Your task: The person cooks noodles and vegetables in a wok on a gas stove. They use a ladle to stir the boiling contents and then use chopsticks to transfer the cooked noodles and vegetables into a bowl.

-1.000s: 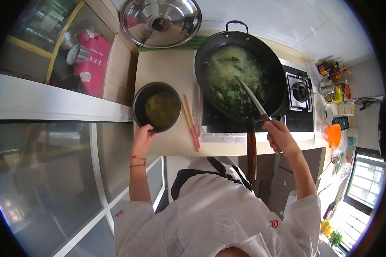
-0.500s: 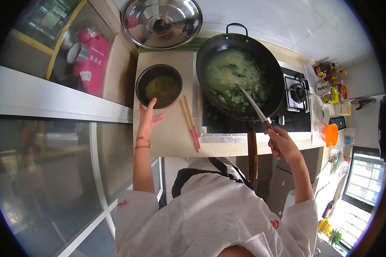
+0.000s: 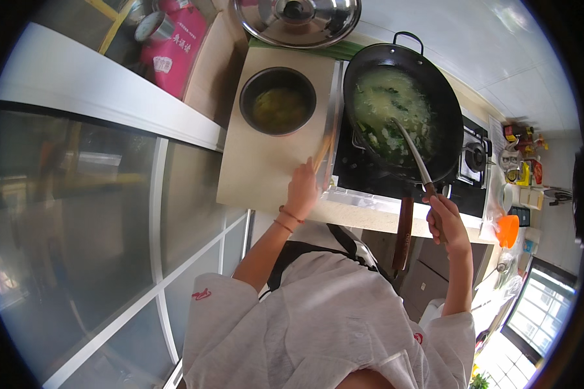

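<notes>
My left hand point(image 3: 303, 187) is closed around the lower ends of a pair of wooden chopsticks point(image 3: 326, 148), over the counter's right edge. Their bare tips point toward the stove. Behind that hand stands a dark round pot point(image 3: 245, 104) with yellowish-green liquid inside. My right hand point(image 3: 446, 222) grips the brown handle of a long wok tool point(image 3: 416, 154). Its metal shaft slants into a big black wok point(image 3: 453, 139), and the head is hidden in the soup. Pale broth with leafy greens point(image 3: 396, 107) fills the wok's middle.
A steel lid point(image 3: 331, 19) leans at the back wall. The wok's wooden handle point(image 3: 403, 236) juts past the counter front. Right of the wok are a gas burner point(image 3: 477, 155), condiments and an orange bowl point(image 3: 507, 230). A framed glass partition point(image 3: 159, 194) borders the left.
My left hand has moved from the pot's rim rightward and nearer to the chopsticks, which now slant the other way in its grip. My right hand still holds the wok tool. The view has shifted.
</notes>
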{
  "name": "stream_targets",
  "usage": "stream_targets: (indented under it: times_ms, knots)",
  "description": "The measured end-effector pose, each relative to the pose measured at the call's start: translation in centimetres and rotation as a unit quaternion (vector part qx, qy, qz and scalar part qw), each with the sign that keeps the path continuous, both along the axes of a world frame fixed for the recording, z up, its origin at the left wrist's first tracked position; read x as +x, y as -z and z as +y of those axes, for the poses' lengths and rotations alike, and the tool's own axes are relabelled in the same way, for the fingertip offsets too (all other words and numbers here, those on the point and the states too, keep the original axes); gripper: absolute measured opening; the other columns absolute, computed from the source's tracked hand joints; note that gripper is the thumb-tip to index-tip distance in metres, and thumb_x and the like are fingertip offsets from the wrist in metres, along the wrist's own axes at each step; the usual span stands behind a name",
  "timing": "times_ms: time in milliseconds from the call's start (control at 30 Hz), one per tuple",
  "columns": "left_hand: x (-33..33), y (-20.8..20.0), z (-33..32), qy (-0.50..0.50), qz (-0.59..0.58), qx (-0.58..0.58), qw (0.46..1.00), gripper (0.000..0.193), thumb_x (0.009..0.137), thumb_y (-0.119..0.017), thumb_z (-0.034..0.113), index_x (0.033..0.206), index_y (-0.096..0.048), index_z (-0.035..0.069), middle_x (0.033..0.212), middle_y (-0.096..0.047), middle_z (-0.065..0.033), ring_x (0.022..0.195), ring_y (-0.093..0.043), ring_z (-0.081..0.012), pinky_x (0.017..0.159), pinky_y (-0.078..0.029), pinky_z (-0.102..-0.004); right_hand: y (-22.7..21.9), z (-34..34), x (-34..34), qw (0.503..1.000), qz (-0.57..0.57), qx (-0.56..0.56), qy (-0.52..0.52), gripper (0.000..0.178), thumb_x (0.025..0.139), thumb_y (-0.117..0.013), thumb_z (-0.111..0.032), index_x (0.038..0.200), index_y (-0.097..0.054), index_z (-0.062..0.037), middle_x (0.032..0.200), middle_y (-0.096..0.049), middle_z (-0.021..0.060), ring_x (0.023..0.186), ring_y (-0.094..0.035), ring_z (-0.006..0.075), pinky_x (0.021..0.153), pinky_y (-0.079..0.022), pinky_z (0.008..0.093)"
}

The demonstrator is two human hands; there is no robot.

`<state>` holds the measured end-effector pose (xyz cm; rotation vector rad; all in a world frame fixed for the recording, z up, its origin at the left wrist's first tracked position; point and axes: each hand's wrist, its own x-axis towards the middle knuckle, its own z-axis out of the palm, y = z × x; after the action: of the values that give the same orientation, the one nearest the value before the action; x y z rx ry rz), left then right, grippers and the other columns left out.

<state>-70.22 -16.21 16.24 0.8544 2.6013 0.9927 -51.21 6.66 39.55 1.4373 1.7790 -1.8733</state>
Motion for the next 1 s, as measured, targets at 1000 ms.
stream_targets:
  times_ms: [1000]
  knots:
    - [-16.2,-7.2,-3.3,-0.18,-0.443,0.228,0.848,0.07,0.085,-0.068,0.032,0.139,-0.027,0.013,0.126,-0.051,-0.0139,0.078,-0.068,-0.0261,0.073,-0.058,-0.0353,-5.2,1.2,3.5,0.998,0.032,0.007,0.05,0.035,0.099,-0.05,-0.037,0.108,-0.058,-0.0039,0.06,-0.049,-0.0017,0.038,-0.039,0.005,0.032,-0.028,0.0221]
